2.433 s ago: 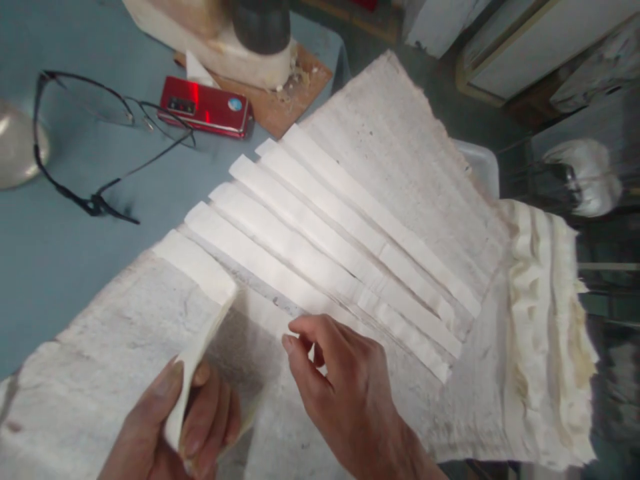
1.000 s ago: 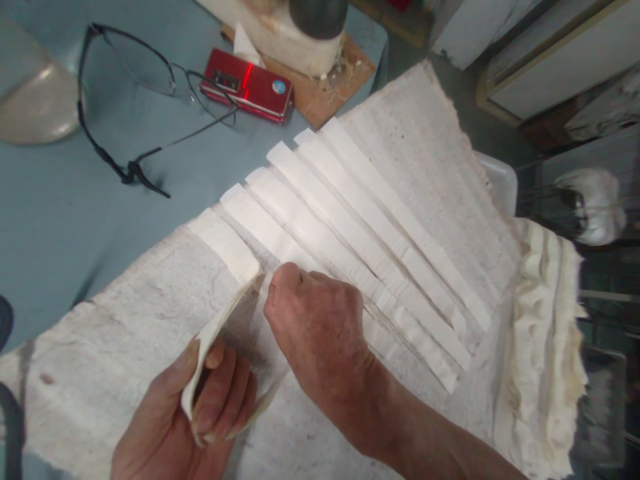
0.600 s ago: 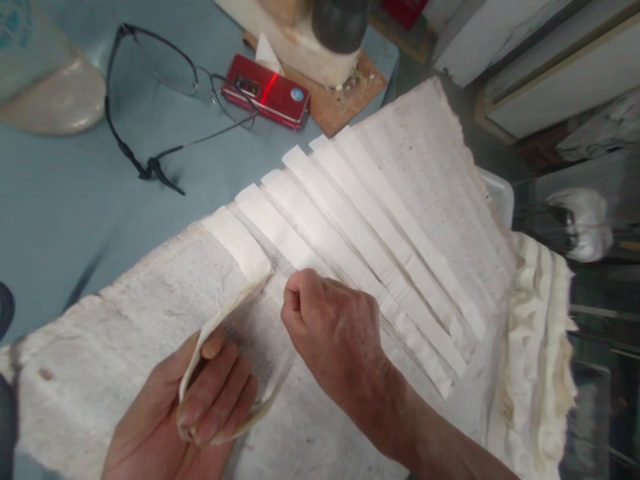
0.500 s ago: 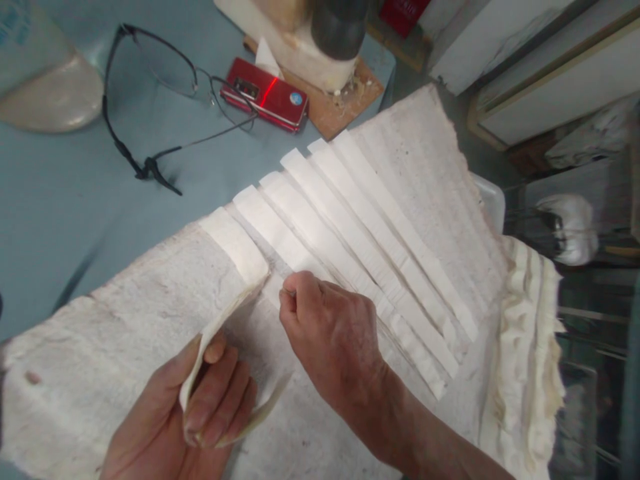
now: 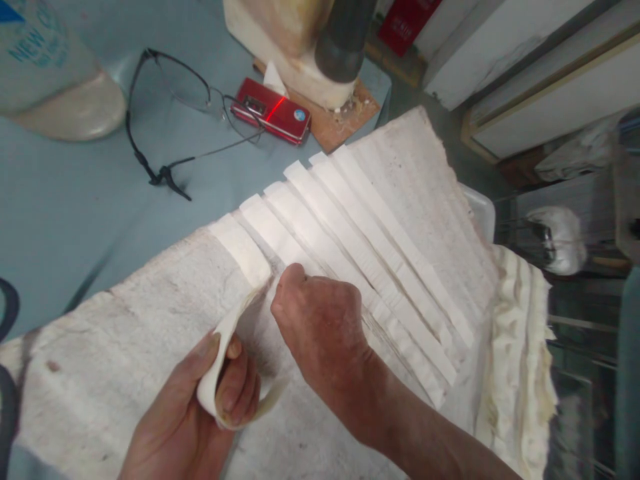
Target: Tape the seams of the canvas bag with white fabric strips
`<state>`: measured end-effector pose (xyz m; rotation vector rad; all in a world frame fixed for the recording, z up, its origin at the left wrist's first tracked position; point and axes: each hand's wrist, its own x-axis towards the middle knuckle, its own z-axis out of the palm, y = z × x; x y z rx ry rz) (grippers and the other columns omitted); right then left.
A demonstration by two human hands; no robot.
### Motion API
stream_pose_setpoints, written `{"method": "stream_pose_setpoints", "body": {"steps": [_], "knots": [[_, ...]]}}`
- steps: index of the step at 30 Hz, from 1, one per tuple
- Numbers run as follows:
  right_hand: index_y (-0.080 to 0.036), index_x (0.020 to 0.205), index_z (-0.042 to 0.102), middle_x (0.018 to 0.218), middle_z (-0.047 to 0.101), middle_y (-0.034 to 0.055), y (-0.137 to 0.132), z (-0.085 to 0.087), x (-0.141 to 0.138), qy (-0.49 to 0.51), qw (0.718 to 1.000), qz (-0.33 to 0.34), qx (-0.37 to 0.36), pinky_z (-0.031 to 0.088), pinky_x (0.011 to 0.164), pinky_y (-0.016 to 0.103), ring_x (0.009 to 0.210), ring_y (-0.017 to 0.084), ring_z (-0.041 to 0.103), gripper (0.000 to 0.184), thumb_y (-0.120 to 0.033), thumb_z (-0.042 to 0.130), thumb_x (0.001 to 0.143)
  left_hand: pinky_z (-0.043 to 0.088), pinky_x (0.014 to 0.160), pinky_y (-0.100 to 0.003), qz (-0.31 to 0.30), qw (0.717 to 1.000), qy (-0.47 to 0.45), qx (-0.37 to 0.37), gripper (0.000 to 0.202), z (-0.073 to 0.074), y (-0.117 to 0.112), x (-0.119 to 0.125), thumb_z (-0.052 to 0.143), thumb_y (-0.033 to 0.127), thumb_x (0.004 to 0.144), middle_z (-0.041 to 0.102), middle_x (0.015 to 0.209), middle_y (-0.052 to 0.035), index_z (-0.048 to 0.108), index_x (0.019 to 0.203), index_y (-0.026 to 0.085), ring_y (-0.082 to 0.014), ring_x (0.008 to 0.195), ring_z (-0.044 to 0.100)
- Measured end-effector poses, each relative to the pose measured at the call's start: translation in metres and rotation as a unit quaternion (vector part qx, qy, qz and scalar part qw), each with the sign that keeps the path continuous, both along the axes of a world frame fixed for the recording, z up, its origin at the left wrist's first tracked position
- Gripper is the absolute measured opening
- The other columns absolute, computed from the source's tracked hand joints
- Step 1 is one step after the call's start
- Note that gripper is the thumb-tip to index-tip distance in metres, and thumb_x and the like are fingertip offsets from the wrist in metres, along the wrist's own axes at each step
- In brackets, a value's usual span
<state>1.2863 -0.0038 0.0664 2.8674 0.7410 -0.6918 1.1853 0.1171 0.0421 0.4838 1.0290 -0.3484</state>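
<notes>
A thick stack of rough white handmade paper sheets [image 5: 125, 333] lies across the blue table. On it, several white paper strips [image 5: 370, 247] fan out side by side. My left hand [image 5: 200, 407] is closed on the curled-up edge of a lifted wad of sheets [image 5: 227, 333], thumb on top, fingers underneath. My right hand [image 5: 320, 327] is closed in a pinch right at the fold where the lifted sheets meet the nearest strip; what its fingertips grip is hidden.
Black wire-frame glasses [image 5: 170, 127] and a red phone-like device [image 5: 273, 110] lie on the blue table [image 5: 60, 200]. A wooden board [image 5: 345, 120] bears a cream block and a dark cylinder. A plastic bottle base [image 5: 55, 87] stands far left. Crumpled paper edges [image 5: 520, 373] hang at right.
My right hand went from loosely open near the strips to a closed pinch at the fold. My left hand curled the lifted sheet edge further over. The view shifted slightly.
</notes>
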Motion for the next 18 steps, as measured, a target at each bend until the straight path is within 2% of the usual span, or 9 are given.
{"method": "stream_pose_setpoints", "body": {"steps": [5,9,14,18], "knots": [[-0.017,0.081,0.066,0.062,0.073,0.0061,-0.004,-0.016,-0.004,-0.074,0.995,-0.045,0.054,0.022,0.044,0.027,0.052,0.017,0.068,0.018,-0.007,0.068,0.096,0.057,0.055,-0.029,-0.032,0.999,-0.032,0.011,0.042,-0.003,0.003,-0.012,0.088,0.054,0.093,0.051,0.056,0.0045,0.063,0.076,0.024,-0.0161,0.055,0.052],[-0.02,0.079,0.062,0.058,0.071,0.0042,-0.013,-0.027,-0.013,-0.123,0.982,-0.068,0.126,0.021,0.047,0.029,0.049,0.016,0.065,0.015,-0.009,0.062,0.09,0.06,0.058,-0.029,-0.051,0.996,-0.07,-0.005,0.042,-0.006,0.006,-0.02,0.089,0.052,0.094,0.055,0.06,0.0032,0.068,0.074,0.023,-0.0153,0.058,0.051],[-0.021,0.084,0.063,0.056,0.068,-0.0008,-0.021,-0.028,-0.022,-0.165,0.955,-0.084,0.234,0.023,0.05,0.03,0.045,0.014,0.059,0.017,-0.01,0.052,0.089,0.062,0.06,-0.03,-0.065,0.994,-0.084,-0.009,0.043,-0.009,0.008,-0.02,0.082,0.056,0.099,0.058,0.062,0.0011,0.072,0.073,0.023,-0.0164,0.059,0.051],[-0.023,0.086,0.059,0.057,0.065,-0.0047,-0.027,-0.026,-0.022,-0.134,0.949,-0.094,0.271,0.025,0.051,0.028,0.046,0.012,0.055,0.015,-0.009,0.052,0.086,0.061,0.061,-0.03,-0.078,0.993,-0.09,-0.007,0.046,-0.01,0.008,-0.021,0.081,0.058,0.099,0.058,0.061,0.0005,0.072,0.07,0.024,-0.0168,0.059,0.051]]}}
